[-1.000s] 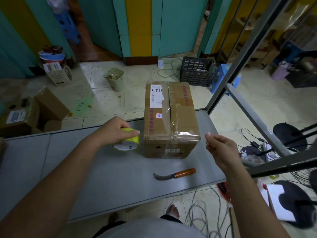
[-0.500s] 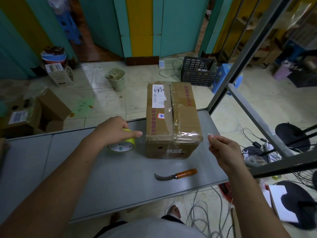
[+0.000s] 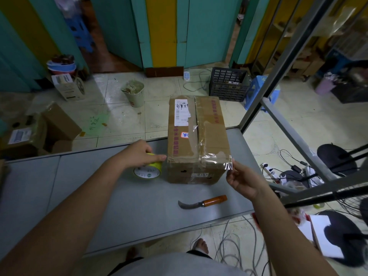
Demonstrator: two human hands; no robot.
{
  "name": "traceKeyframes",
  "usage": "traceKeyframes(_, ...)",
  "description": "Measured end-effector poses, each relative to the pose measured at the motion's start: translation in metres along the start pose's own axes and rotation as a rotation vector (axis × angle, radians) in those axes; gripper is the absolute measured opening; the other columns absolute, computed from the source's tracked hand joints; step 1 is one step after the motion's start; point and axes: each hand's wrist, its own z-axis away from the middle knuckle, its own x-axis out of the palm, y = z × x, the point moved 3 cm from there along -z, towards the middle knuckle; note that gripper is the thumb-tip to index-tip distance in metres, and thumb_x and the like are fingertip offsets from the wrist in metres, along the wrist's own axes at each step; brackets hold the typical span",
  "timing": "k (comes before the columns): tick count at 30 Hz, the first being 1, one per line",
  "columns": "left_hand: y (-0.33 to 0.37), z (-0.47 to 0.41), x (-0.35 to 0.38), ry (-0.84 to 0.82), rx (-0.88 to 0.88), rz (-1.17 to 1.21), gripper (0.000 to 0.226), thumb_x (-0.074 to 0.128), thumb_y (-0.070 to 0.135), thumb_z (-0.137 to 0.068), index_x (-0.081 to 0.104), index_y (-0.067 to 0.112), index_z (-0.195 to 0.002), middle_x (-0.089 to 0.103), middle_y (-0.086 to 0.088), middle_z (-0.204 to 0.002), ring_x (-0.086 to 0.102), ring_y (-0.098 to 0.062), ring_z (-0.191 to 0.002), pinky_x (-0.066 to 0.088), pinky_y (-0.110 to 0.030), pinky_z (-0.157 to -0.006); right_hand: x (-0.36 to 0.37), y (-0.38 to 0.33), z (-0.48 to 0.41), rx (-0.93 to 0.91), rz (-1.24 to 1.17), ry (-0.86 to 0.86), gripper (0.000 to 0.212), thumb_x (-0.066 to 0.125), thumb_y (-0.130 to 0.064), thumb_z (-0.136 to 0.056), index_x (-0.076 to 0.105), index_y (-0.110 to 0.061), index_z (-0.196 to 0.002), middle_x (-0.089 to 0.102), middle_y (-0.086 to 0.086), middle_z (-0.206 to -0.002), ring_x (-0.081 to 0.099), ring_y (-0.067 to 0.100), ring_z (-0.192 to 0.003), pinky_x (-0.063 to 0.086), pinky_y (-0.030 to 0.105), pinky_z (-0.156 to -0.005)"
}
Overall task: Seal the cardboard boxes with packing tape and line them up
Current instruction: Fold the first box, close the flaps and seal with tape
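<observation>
The cardboard box (image 3: 197, 140) stood on the grey surface (image 3: 119, 206), toward its right end, with the flaps closed and glossy clear tape (image 3: 216, 159) across the near top edge. The left hand (image 3: 139, 154) had its grip closed around the yellow tape roll (image 3: 148, 170), just beside the left near corner of the box. The right hand (image 3: 242, 180) had a narrow grip, pinching the free end of the tape at the right near corner, where the film stood a little away from the cardboard.

The main danger, I think, was the loose end. If it were pressed down while slack or crooked, it could wrinkle or fold onto itself and leave the corner badly sealed. It could also stick to the fingertips and lift away again when the hand let go. A strong pull from the roll side might drag the box along the smooth surface, because neither hand was pressing it down.

The knife (image 3: 203, 202) lay loose near the front edge, close under the right forearm. A careless sweep of the arm could push it off the edge, and a bare foot (image 3: 200, 246) was on the floor just below. Reaching for it with tape stuck on the fingers would also be awkward.
</observation>
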Motion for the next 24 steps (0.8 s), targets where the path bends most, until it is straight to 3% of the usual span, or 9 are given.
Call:
traceKeyframes(5, 0.004, -0.005, 0.008, -0.017, 0.049, -0.048, 0.053, 0.076, 0.068, -0.085, 0.066, 0.021, -0.061, 0.053, 0.012, -0.051, 0.050, -0.002, -0.049, 0.039, -0.030, -0.059, 0.000, 0.020, 0.000, 0.101, -0.006, 0.036, 0.032, 0.081, -0.045, -0.077, 0.082, -0.013, -0.074, 0.067, -0.002, -0.063, 0.060, 0.006, -0.052, 0.057, 0.021, -0.054)
traceKeyframes(8, 0.007, -0.003, 0.012, 0.008, 0.073, -0.028, 0.050, 0.075, 0.066, -0.087, 0.069, 0.020, -0.068, 0.055, 0.014, -0.053, 0.049, 0.000, -0.050, 0.038, -0.031, -0.060, 0.000, 0.029, -0.006, 0.147, -0.008, 0.106, 0.042, 0.082, -0.059, -0.073, 0.075, -0.020, -0.061, 0.063, -0.003, -0.060, 0.057, 0.009, -0.057, 0.054, 0.023, -0.051)
traceKeyframes(10, 0.010, 0.000, 0.019, 0.021, 0.078, -0.003, 0.049, 0.074, 0.066, -0.087, 0.068, 0.020, -0.069, 0.054, 0.016, -0.052, 0.047, 0.001, -0.050, 0.037, -0.030, -0.059, 0.000, 0.026, -0.011, 0.135, -0.051, 0.134, 0.043, 0.084, -0.059, -0.075, 0.071, -0.022, -0.058, 0.060, -0.003, -0.070, 0.054, 0.009, -0.060, 0.054, 0.022, -0.051)
traceKeyframes(12, 0.013, 0.005, 0.031, 0.015, 0.069, 0.041, 0.050, 0.075, 0.067, -0.086, 0.069, 0.019, -0.073, 0.054, 0.015, -0.053, 0.047, 0.000, -0.049, 0.038, -0.028, -0.057, 0.001, 0.017, -0.017, 0.107, -0.080, 0.172, 0.041, 0.081, -0.058, -0.082, 0.070, -0.023, -0.064, 0.057, -0.001, -0.090, 0.055, 0.010, -0.063, 0.054, 0.022, -0.056)
traceKeyframes(14, 0.017, 0.010, 0.047, 0.002, 0.059, 0.094, 0.050, 0.077, 0.068, -0.084, 0.068, 0.019, -0.076, 0.054, 0.013, -0.053, 0.047, 0.000, -0.049, 0.038, -0.022, -0.053, 0.006, 0.004, -0.022, 0.066, -0.089, 0.181, 0.035, 0.079, -0.058, -0.084, 0.071, -0.024, -0.085, 0.056, 0.000, -0.100, 0.054, 0.010, -0.065, 0.053, 0.022, -0.061)
traceKeyframes(20, 0.034, 0.024, 0.098, 0.095, 0.027, 0.296, 0.046, 0.072, 0.059, -0.094, 0.065, 0.019, -0.071, 0.055, 0.012, -0.050, 0.048, 0.001, -0.046, 0.035, -0.016, -0.046, 0.026, -0.029, -0.037, -0.099, -0.061, 0.175, 0.034, 0.075, -0.057, -0.090, 0.073, -0.026, -0.104, 0.066, -0.006, -0.106, 0.061, 0.008, -0.075, 0.051, 0.023, -0.064)
traceKeyframes(22, 0.035, 0.028, 0.104, 0.138, 0.013, 0.376, 0.043, 0.073, 0.052, -0.097, 0.066, 0.017, -0.072, 0.055, 0.010, -0.049, 0.047, -0.001, -0.045, 0.033, -0.017, -0.046, 0.020, -0.026, -0.041, -0.167, 0.011, 0.205, 0.040, 0.065, -0.056, -0.098, 0.069, -0.021, -0.117, 0.069, -0.003, -0.115, 0.066, 0.012, -0.086, 0.053, 0.027, -0.071)
traceKeyframes(24, 0.036, 0.032, 0.104, 0.121, 0.006, 0.415, 0.038, 0.071, 0.047, -0.099, 0.068, 0.017, -0.076, 0.059, 0.012, -0.052, 0.051, 0.001, -0.049, 0.037, -0.016, -0.049, 0.003, -0.011, -0.038, -0.295, 0.282, 0.344, 0.042, 0.055, -0.050, -0.105, 0.067, -0.011, -0.117, 0.070, 0.010, -0.112, 0.066, 0.023, -0.092, 0.054, 0.036, -0.083)
